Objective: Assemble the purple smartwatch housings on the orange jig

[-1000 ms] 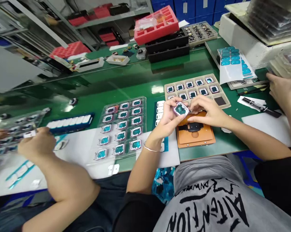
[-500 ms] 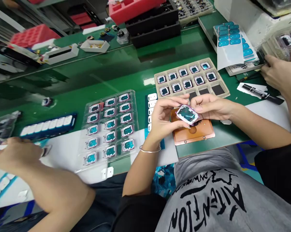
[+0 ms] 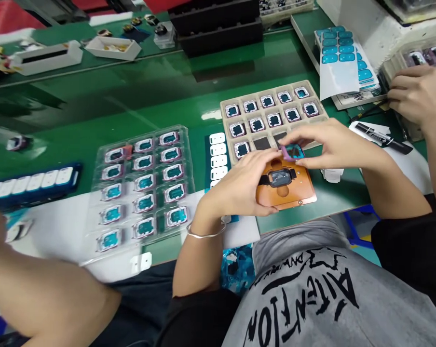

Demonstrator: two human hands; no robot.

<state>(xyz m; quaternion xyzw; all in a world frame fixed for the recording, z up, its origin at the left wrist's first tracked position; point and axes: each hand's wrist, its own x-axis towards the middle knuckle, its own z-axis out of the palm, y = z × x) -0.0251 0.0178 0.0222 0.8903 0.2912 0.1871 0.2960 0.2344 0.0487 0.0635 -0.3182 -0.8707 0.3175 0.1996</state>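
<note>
My right hand [image 3: 322, 144] pinches a small watch case [image 3: 293, 152], with a purple rim and teal film, above the far edge of an orange plate [image 3: 301, 190]. My left hand [image 3: 239, 185] lies over the plate's left side, its thumb spread from the fingers and touching the near edge. A dark rectangular fixture [image 3: 280, 178] with black side tabs sits in the plate's middle. Just behind is a beige compartment tray [image 3: 228, 126] with several similar watch cases; my right hand covers some of its front row.
A clear tray [image 3: 127, 243] of teal-filmed cases lies left, near a strip of white labels [image 3: 218, 161]. Sheets of blue stickers [image 3: 337, 46] and a black marker [image 3: 382, 137] lie right. Other people's hands [image 3: 416, 94] and an arm [image 3: 47, 294] reach in from both sides.
My left hand has let go of the watch case and moved down onto the orange plate's left side. My right hand now holds the case alone, tilted. The view has shifted right.
</note>
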